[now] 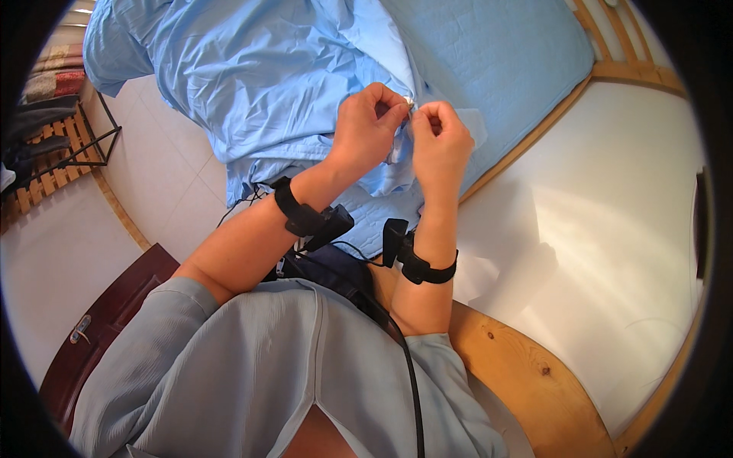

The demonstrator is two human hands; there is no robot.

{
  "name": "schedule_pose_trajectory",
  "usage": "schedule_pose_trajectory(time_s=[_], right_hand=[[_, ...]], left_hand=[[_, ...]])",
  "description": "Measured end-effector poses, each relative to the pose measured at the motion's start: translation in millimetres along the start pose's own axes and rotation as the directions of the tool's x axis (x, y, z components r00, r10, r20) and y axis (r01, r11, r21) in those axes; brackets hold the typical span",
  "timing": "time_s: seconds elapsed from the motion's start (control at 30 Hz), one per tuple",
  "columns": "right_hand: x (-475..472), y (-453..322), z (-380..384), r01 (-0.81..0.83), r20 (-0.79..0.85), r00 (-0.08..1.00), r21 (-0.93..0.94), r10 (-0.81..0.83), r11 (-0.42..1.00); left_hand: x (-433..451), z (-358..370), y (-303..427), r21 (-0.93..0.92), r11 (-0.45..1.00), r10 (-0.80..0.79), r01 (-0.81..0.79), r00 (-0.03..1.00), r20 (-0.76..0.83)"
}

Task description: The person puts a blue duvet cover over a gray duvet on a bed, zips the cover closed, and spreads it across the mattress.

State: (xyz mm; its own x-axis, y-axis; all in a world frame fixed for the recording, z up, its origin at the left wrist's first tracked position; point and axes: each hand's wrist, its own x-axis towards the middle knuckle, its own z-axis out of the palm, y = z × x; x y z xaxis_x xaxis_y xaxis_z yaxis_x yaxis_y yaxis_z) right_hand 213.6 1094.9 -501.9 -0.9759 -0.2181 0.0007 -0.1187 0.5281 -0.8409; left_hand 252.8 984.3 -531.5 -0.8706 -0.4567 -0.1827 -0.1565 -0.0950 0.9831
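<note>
Both hands meet over the edge of a light blue fabric cover, which lies in loose folds across the bed. My left hand has thumb and index finger pinched on a small white piece at the fabric's edge, too small to name surely. Close beside it, my right hand pinches thumb against index finger at the same spot. Whatever lies between the right fingertips is mostly hidden, perhaps a thin tie or thread. Beneath the cover is a quilted light blue mattress pad.
Wooden bed rail and headboard slats border the bed on the right, near a white wall. Left are a slatted wooden rack with dark clothes and a dark red door. Black cables run along my body.
</note>
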Motion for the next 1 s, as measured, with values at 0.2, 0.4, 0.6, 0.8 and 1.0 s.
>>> schedule_pose_trajectory(time_s=[0.2, 0.4, 0.6, 0.8, 1.0], right_hand=[[3, 18, -3, -0.192, 0.002, 0.981, 0.224, 0.196, 0.956], [12, 8, -4, -0.164, 0.099, 0.984, 0.22, 0.145, 0.962], [17, 29, -5, -0.269, 0.143, 0.958, 0.156, 0.247, 0.95], [11, 40, -5, -0.129, -0.08, 0.989, -0.015, 0.128, 0.991], [30, 42, -40, -0.196, -0.05, 0.975, 0.255, 0.216, 0.947]], left_hand=[[1, 3, -3, -0.034, 0.999, 0.022, -0.019, 0.995, 0.097], [6, 1, -14, -0.074, 0.996, 0.055, -0.047, 0.991, 0.123], [6, 12, -18, 0.055, 0.998, 0.005, -0.011, 0.993, 0.12], [6, 33, -30, 0.022, 0.997, -0.079, 0.077, 0.989, 0.122], [8, 70, 7, -0.055, 0.997, -0.041, 0.045, 0.996, 0.073]])
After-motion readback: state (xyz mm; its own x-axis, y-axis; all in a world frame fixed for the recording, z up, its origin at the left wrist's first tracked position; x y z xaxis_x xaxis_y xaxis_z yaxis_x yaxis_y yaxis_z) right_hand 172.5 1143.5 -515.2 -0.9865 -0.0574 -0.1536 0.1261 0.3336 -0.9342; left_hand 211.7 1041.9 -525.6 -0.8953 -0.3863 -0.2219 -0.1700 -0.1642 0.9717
